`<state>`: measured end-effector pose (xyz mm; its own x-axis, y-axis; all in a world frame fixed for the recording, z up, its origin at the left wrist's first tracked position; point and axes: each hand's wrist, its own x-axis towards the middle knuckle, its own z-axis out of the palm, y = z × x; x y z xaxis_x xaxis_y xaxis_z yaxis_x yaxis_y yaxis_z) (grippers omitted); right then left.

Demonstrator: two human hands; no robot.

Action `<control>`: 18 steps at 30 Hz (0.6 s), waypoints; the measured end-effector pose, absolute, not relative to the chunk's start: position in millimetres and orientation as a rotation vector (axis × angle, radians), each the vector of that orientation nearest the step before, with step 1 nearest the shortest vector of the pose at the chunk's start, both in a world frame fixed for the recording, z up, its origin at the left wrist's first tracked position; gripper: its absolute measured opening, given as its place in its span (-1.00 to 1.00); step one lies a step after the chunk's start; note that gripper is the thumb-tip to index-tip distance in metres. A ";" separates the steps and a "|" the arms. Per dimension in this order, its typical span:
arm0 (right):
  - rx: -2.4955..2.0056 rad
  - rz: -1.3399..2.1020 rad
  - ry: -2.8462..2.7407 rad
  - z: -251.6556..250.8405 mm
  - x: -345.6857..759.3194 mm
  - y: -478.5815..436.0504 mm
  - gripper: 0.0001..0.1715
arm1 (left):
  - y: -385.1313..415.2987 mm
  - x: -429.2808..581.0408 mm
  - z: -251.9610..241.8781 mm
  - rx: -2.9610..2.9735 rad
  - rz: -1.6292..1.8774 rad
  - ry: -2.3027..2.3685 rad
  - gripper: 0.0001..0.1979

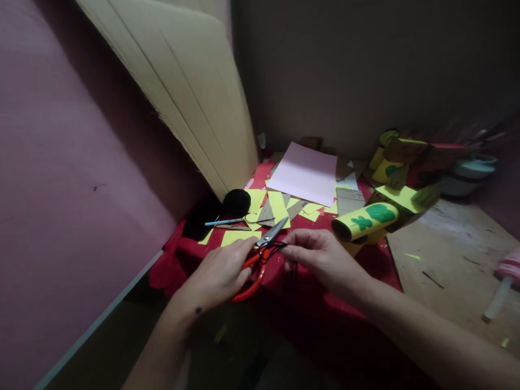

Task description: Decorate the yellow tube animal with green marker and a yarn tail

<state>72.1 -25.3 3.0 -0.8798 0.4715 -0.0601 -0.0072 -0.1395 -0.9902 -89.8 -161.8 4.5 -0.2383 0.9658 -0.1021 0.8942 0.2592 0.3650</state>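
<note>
My left hand (225, 271) is closed around the red handles of a pair of scissors (271, 234), whose metal blades point up and to the right. Thin black yarn (271, 250) loops beside the scissors' pivot. My right hand (314, 252) pinches that yarn between thumb and fingers, and a dark end hangs below. Beyond my left hand sits a black ball of yarn (236, 202). A light blue stick-like thing (223, 222) lies in front of the ball.
Yellow paper scraps (278, 208) and a pink sheet (306, 170) cover the red cloth (325, 221). Rightward stand a yellow tube with green shapes (365, 221) and a white pot (467, 176) on a wooden surface (439, 244). A tall cardboard sheet (182, 81) leans at the left.
</note>
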 end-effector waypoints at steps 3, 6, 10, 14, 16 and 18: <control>-0.629 1.678 -1.919 -1.7 49.2 -22.2 -0.82 | -187.9 -102.6 1.2 1.474 0.503 2.232 -0.66; -0.793 1.167 -2.174 -10.3 21.6 -14.9 -0.78 | -213.6 -113.6 -10.2 1.240 0.644 2.252 -0.57; -0.844 0.934 -2.332 -18.5 -10.2 -6.6 -0.75 | -232.8 -116.2 -23.5 1.110 0.803 2.185 -0.51; -0.883 0.691 -2.528 -22.2 -24.6 -4.6 -0.70 | -238.7 -111.8 -21.8 1.064 0.848 2.120 -0.52; -0.913 0.571 -2.611 -23.4 -25.5 -5.1 -0.68 | -240.8 -110.5 -17.9 1.062 0.856 2.121 -0.50; -0.935 0.473 -2.682 -24.1 -24.6 -6.2 -0.66 | -242.9 -110.1 -15.1 1.070 0.882 2.109 -0.48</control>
